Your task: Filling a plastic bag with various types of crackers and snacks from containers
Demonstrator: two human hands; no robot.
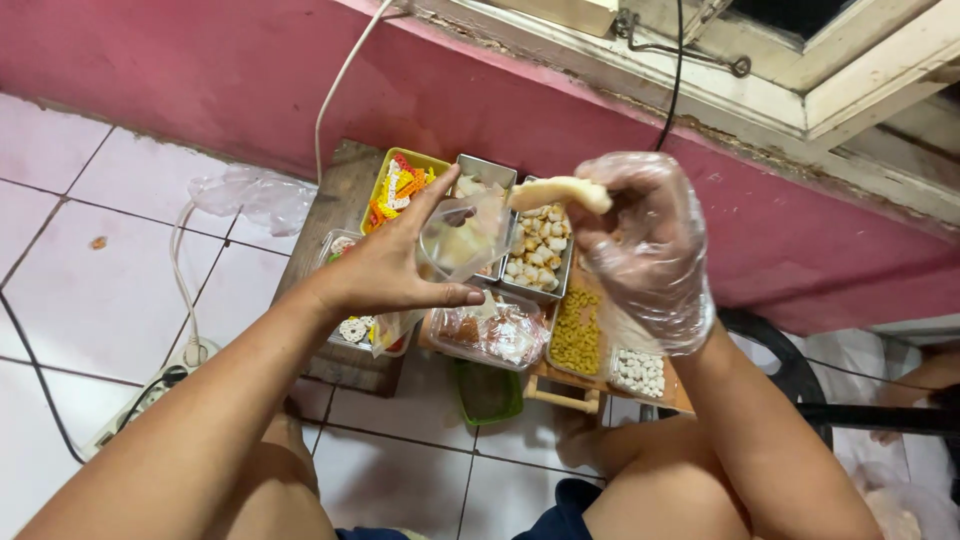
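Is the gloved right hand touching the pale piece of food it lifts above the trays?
Touching. The head view shows the gloved right hand pinching the pale food piece at its end.

Even bright indoor light, soft shadows, sharp focus, slight wide-angle bending at edges

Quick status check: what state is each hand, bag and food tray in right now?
Left hand: bare, holding small clear plastic bag open.
Right hand: in clear plastic glove, grip shut on pale flat dough piece at the bag's mouth.
Yellow tray of orange and white crackers: uncovered, filled.
Steel tray of pale cubes: uncovered, filled.
Tray of yellow macaroni: uncovered, filled.
Green tray on the floor: looks empty.
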